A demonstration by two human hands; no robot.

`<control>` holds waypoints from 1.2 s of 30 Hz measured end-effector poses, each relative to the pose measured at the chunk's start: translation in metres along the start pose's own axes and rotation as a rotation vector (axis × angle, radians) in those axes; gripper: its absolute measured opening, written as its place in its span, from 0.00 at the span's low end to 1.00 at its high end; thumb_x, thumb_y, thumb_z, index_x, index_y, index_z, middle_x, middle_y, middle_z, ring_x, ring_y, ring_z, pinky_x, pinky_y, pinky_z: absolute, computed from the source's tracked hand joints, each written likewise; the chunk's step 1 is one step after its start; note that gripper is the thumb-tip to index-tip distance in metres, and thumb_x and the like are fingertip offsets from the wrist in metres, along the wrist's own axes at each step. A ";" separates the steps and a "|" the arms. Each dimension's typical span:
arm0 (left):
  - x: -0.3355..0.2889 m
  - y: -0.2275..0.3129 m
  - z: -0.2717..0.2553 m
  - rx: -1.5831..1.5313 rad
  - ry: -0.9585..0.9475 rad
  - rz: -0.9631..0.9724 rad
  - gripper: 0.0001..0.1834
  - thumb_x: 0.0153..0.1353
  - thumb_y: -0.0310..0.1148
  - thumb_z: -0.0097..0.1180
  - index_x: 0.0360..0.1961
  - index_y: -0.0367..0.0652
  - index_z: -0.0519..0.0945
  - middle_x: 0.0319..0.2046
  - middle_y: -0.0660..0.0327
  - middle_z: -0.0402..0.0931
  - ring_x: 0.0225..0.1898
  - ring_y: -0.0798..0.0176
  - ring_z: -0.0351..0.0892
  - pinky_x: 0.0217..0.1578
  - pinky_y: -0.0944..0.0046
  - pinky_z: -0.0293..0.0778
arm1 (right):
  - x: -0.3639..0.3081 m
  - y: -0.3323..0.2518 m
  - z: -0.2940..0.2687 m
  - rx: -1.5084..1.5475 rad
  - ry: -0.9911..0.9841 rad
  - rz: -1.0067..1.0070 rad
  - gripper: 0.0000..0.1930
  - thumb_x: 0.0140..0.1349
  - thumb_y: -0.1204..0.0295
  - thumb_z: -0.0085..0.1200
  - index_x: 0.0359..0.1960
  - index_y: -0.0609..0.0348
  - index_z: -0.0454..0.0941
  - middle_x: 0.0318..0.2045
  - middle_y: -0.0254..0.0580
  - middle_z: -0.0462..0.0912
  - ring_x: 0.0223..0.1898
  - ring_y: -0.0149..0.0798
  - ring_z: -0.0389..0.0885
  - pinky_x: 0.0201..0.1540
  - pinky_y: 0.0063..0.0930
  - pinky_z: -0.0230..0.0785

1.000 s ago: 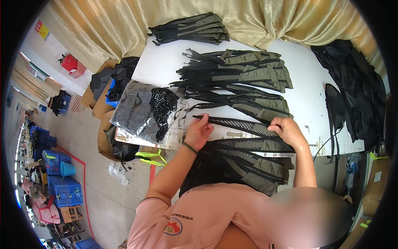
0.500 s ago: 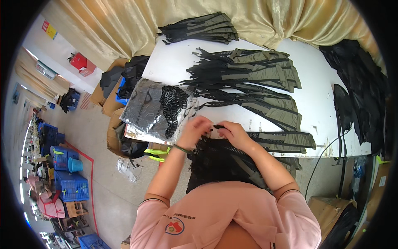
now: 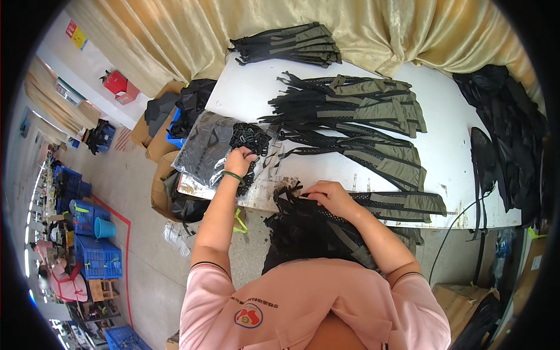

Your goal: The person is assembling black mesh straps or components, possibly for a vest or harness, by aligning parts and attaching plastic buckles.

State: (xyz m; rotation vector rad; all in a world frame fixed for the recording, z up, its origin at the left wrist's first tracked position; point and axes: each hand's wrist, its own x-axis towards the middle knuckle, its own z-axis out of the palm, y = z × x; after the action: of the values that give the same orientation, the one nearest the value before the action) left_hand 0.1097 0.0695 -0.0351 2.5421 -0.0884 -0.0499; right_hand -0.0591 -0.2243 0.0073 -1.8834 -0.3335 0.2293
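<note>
My left hand [image 3: 239,163] is at a pile of black plastic buckles [image 3: 249,137], its fingers curled together at the buckles; whatever is between them is too small to make out. The pile lies on a clear plastic bag [image 3: 201,149] at the table's left corner. My right hand [image 3: 331,196] pinches the end of a black strap [image 3: 304,194] at the table's near edge. A grey-green and black mesh strap piece [image 3: 402,203] lies to the right of that hand. More black strap pieces [image 3: 309,230] hang in a bundle between my body and the table.
Several grey-green and black strap pieces [image 3: 373,111] lie fanned across the white table [image 3: 449,169], with another stack [image 3: 291,44] by the gold curtain [image 3: 373,29]. Black fabric [image 3: 501,140] is heaped at the right. Cardboard boxes [image 3: 163,192] stand on the floor at the left.
My left hand has moved left and away from me, from beside my right hand to the buckle pile. The right hand stays near the table edge with the strap end, slightly lower in view.
</note>
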 end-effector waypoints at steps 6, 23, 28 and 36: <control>-0.024 0.025 -0.001 -0.333 0.207 0.205 0.06 0.50 0.27 0.64 0.29 0.40 0.80 0.25 0.62 0.77 0.24 0.65 0.74 0.29 0.67 0.71 | 0.003 0.018 0.002 0.071 0.112 0.014 0.07 0.58 0.75 0.54 0.36 0.65 0.79 0.29 0.42 0.80 0.27 0.31 0.76 0.31 0.24 0.69; -0.120 0.128 0.026 -1.301 -0.577 -0.037 0.12 0.60 0.19 0.49 0.45 0.37 0.73 0.35 0.63 0.76 0.35 0.71 0.76 0.34 0.73 0.72 | -0.006 -0.016 -0.009 0.617 0.047 0.220 0.09 0.61 0.72 0.55 0.39 0.64 0.79 0.29 0.35 0.81 0.26 0.24 0.74 0.31 0.16 0.68; -0.122 0.123 0.033 -1.050 -0.441 0.068 0.10 0.59 0.19 0.52 0.43 0.36 0.74 0.36 0.62 0.77 0.34 0.71 0.76 0.36 0.73 0.73 | -0.009 -0.016 -0.010 0.699 0.077 0.256 0.08 0.60 0.74 0.54 0.38 0.65 0.79 0.28 0.37 0.80 0.26 0.24 0.74 0.31 0.16 0.68; -0.131 0.136 0.035 -1.201 -0.221 0.033 0.15 0.56 0.17 0.54 0.46 0.38 0.75 0.35 0.63 0.76 0.35 0.72 0.76 0.36 0.74 0.73 | -0.010 -0.011 -0.006 0.807 0.035 0.369 0.07 0.59 0.71 0.55 0.33 0.62 0.78 0.25 0.35 0.78 0.24 0.25 0.73 0.29 0.17 0.65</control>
State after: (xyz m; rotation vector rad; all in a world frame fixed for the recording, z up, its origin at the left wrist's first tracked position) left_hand -0.0301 -0.0524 0.0149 1.3283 -0.1338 -0.2782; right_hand -0.0674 -0.2297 0.0200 -1.1292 0.1334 0.4952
